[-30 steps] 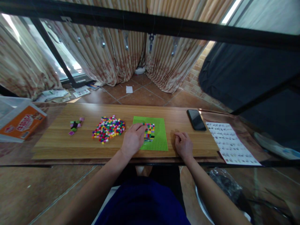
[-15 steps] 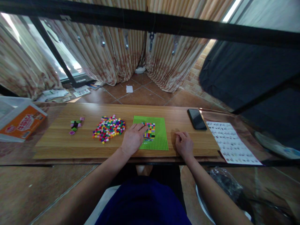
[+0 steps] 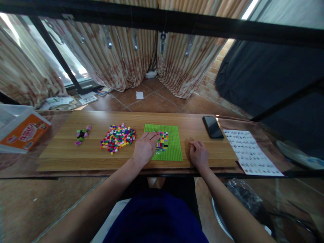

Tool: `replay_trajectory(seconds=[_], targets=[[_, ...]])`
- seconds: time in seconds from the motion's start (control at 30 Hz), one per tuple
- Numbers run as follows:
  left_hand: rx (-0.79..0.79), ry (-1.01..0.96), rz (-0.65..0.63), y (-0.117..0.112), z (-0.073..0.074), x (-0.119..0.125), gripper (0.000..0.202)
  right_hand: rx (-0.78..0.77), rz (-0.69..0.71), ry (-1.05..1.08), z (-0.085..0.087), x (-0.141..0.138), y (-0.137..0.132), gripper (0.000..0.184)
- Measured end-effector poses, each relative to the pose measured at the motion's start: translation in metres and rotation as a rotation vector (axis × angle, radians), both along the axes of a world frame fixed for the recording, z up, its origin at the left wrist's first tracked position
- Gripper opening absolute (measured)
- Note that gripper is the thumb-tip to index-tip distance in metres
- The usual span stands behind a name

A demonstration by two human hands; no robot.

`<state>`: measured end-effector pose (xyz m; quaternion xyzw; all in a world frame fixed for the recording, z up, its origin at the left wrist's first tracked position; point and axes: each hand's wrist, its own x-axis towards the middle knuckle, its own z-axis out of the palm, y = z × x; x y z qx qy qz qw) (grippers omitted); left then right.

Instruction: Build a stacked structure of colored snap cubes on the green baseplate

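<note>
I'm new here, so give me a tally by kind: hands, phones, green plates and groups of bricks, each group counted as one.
Hands: 2 (left hand, right hand)
Phone: 1
Green plate: 1
Brick groups: 3 (large pile, small cluster, build on the plate)
Total: 7

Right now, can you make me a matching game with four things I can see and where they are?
Things:
1. Black rectangular phone
2. Heap of small multicoloured plastic bricks
3. White printed paper sheet
4. Bare left hand

Places:
A. Past the right end of the tan wooden board
B. At the multicoloured brick block on the flat green studded baseplate
C. Near the board's far right corner
D. Left of the baseplate

Pairs: 1-C, 2-D, 3-A, 4-B
</note>
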<state>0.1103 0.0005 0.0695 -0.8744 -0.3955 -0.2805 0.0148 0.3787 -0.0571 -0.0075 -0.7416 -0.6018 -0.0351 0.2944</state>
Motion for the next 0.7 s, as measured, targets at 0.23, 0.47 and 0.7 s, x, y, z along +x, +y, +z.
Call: replay_trajectory(seconds=[0.23, 0.47, 0.7], targets=[[-0.099, -0.069, -0.001, -0.001, -0.001, 0.001, 0.029, -0.014, 0.008, 0.022, 0.004, -0.002, 0.000, 0.028], [-0.197, -0.338, 0.111, -0.001, 0.001, 0.003, 0.027, 0.061, 0.004, 0.271, 0.017, -0.009, 0.005, 0.025], [-0.300, -0.358, 0.148, 0.015, -0.001, 0.015, 0.034, 0.118, 0.360, 0.406, 0.075, -0.071, 0.024, 0.022]])
